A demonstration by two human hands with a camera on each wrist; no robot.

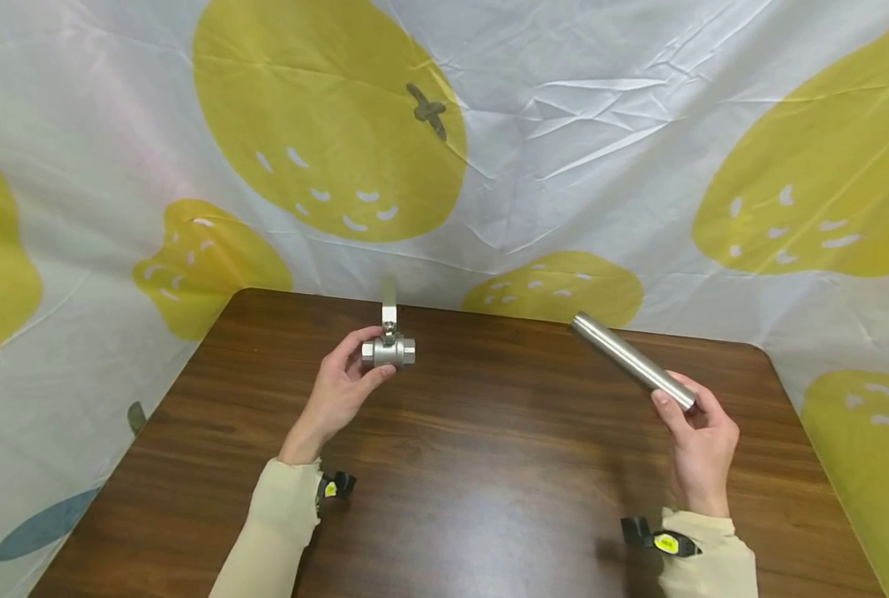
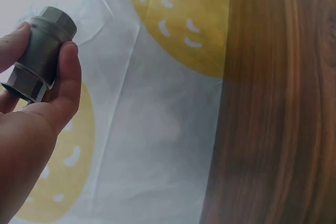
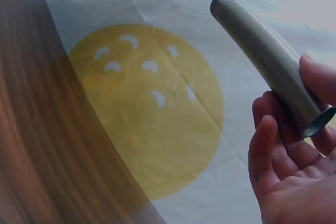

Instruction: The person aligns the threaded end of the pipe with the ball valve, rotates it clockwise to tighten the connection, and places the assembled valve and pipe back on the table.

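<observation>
While both pieces hang above the wooden table (image 1: 489, 465), best to line up the pipe's far end with the valve's open port, keep the axes straight, then turn gently so threads catch cleanly. Left hand (image 1: 340, 390), at 11 o'clock of the tabletop, curled round the metal valve (image 1: 388, 351), handle upright, thumb under the body. Right hand (image 1: 702, 444), at 3 o'clock, fingers wrapped on the near end of the steel pipe (image 1: 627, 359), slanting up toward 10 o'clock.

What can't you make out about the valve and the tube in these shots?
- Silver metal valve: its handle's top blurs into the backdrop, head view; left wrist view shows no handle.
- Silver metal tube: held end's opening covered by the right hand, head view.
- Thread detail: too small.
</observation>
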